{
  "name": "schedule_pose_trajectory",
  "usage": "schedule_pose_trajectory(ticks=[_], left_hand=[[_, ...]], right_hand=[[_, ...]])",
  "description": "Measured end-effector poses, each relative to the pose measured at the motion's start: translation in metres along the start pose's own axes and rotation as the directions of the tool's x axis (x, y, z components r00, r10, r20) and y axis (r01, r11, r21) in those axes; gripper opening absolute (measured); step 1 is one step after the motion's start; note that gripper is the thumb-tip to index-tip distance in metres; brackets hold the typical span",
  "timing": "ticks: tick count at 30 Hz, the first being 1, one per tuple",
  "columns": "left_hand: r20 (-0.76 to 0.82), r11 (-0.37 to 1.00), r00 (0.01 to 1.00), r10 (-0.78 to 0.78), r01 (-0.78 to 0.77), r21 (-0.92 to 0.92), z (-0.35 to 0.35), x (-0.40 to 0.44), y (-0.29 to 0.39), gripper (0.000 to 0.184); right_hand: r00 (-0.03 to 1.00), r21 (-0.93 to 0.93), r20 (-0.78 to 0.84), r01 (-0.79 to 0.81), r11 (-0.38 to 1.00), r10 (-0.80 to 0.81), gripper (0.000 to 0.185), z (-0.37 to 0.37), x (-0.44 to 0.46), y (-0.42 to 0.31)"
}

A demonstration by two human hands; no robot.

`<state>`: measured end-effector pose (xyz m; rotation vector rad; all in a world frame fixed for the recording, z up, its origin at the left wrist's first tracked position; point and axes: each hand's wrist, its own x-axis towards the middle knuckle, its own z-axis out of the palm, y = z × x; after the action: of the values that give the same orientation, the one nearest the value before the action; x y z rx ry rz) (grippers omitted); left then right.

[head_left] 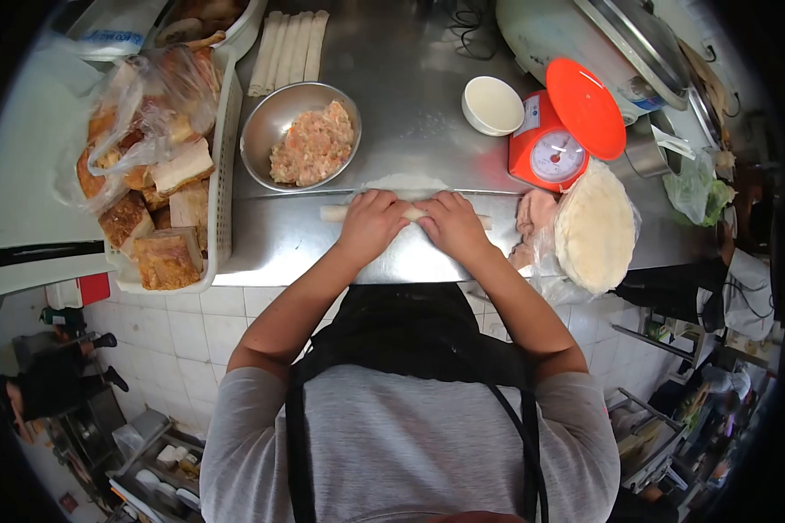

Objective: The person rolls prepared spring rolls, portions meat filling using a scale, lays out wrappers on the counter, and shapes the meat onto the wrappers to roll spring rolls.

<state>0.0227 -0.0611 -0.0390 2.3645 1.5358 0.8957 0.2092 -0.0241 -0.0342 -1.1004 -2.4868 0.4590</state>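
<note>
On the steel counter's front strip lies a long pale spring roll (332,213), its ends showing past both hands. My left hand (374,228) is curled over its left part, fingers bent onto it. Close beside it, my right hand (454,227) grips the right part the same way. Beyond the fingers, a thin round wrapper sheet (406,181) lies flat, partly hidden by the hands. A steel bowl (251,155) with pink minced filling (314,144) stands ahead to the left. Several finished rolls (288,54) lie side by side behind it.
A stack of round wrappers (595,228) and a pinkish cloth (535,222) lie at right. Behind them stand a red scale (532,144) and a small white bowl (493,106). At left, a white basket (224,174) holds browned meat blocks. A person (52,383) is at far left.
</note>
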Motion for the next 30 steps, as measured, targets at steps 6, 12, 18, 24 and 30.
schedule_pose_trajectory(ticks=[6,12,18,24,30], left_hand=[[-0.016,0.986,0.999,-0.046,0.048,0.158,-0.001,0.002,0.017,0.027],[-0.040,0.934,0.988,-0.147,0.153,0.322,0.018,0.001,0.038,0.029],[-0.168,0.973,0.973,-0.160,0.184,0.137,0.032,0.000,0.044,0.033],[-0.214,0.972,0.965,-0.154,0.186,0.142,0.032,0.001,0.045,0.025],[-0.240,0.971,0.960,-0.146,0.185,0.152,0.033,0.001,0.045,0.024]], right_hand=[[0.942,-0.327,-0.286,-0.268,0.906,0.175,0.032,-0.064,0.059,0.045],[0.916,-0.622,-0.011,-0.321,0.714,0.402,0.031,-0.074,0.086,0.082],[0.996,-0.003,0.016,0.086,0.996,-0.085,0.025,-0.088,0.046,0.095],[0.893,-0.086,0.307,0.371,0.925,-0.330,0.038,-0.051,0.017,0.077],[0.763,-0.204,0.481,0.577,0.791,-0.432,0.045,-0.082,0.012,0.088]])
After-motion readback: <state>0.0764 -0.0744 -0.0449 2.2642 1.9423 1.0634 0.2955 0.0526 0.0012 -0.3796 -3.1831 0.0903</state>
